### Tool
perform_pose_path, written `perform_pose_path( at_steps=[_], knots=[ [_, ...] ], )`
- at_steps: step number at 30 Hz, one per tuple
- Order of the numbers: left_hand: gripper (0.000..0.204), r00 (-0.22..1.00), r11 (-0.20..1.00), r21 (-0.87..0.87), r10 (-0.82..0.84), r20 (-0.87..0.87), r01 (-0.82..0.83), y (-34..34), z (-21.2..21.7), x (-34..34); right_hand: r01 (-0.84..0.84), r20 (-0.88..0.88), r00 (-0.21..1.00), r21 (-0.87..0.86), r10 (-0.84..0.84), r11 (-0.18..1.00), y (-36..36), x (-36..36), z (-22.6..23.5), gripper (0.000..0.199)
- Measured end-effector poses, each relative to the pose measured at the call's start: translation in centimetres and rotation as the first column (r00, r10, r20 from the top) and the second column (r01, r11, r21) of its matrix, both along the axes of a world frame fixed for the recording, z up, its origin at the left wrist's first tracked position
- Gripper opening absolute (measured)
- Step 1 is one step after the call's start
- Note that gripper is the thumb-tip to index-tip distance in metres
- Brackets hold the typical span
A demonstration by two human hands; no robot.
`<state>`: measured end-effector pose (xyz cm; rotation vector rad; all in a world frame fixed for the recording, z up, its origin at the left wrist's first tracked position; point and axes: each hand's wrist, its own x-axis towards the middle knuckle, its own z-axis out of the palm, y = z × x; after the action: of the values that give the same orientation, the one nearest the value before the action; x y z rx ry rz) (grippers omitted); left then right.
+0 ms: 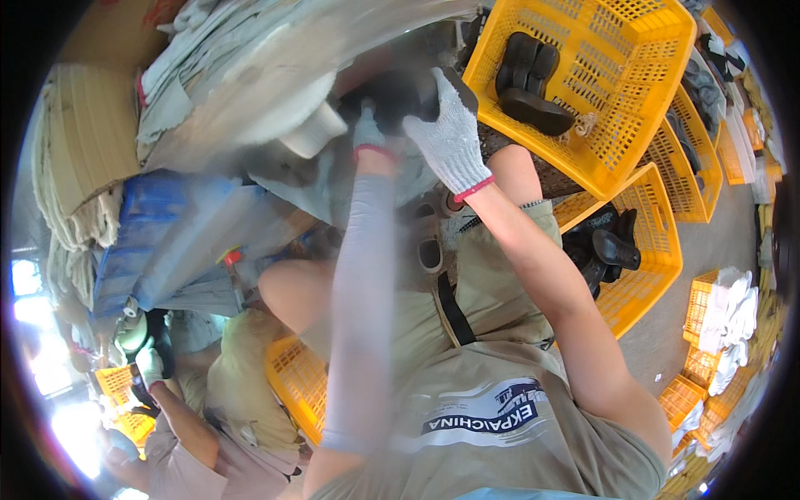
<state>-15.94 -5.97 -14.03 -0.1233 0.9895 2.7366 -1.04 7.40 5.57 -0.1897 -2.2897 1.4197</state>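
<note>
One dark object (407,90), blurred so its kind cannot be told, lies near 12 o'clock between the left hand (369,132) and the right hand (452,137), both in pale knitted gloves with reddish cuffs. The right thumb and forefinger are spread in a wide V against it; the other right fingers are partly hidden, so I cannot tell how firmly they close. One left finger points upward over the object's lower edge; the rest are too blurred to tell whether they pinch.

Just beside the left hand, toward 11 o'clock, is a white block (317,132). A grey sleeve (360,275) covers the left forearm; the right is bare.

Toward 1 o'clock a tilted yellow crate (629,92) holds dark moulded pieces (537,111). At 3 o'clock a lower yellow crate (642,292) holds more black pieces (615,242). Toward 10 o'clock stands stacked cardboard (92,133), with a blue ridged surface (150,229) nearer 9 o'clock. At 8 o'clock a co-worker (187,437) raises a gloved hand (150,365).
</note>
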Motion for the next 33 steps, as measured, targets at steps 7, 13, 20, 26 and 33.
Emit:
perform_pose_path(
  at_steps=[7,13,20,26,33],
  knots=[
    [0.058,0.94,-0.105,-0.934,-0.014,-0.342,-0.341,-7.1,3.7,6.4,-0.177,0.021,0.984,0.091,0.175,0.98,-1.0,-3.0,1.4,0.06],
    [0.053,0.907,-0.324,-0.849,-0.087,-0.412,-0.417,-6.1,10.3,10.5,-0.308,0.258,0.92,0.014,0.294,0.951,0.5,-6.1,0.7,0.045],
    [0.049,0.991,0.182,-0.979,-0.085,-0.106,-0.089,-6.5,13.3,10.9,-0.264,0.226,0.944,0.08,0.24,0.961,-2.1,-9.0,-3.0,0.048],
    [0.055,0.994,0.624,-0.775,0.012,-0.112,-0.095,-3.2,12.6,11.5,-0.366,0.295,0.897,0.08,0.328,0.927,0.0,-2.1,4.4,0.071],
    [0.056,0.919,0.961,-0.251,0.199,0.341,-0.115,2.8,13.6,8.6,-0.027,0.007,1.0,-0.036,0.027,0.999,0.1,7.5,3.8,0.089]
  ],
)
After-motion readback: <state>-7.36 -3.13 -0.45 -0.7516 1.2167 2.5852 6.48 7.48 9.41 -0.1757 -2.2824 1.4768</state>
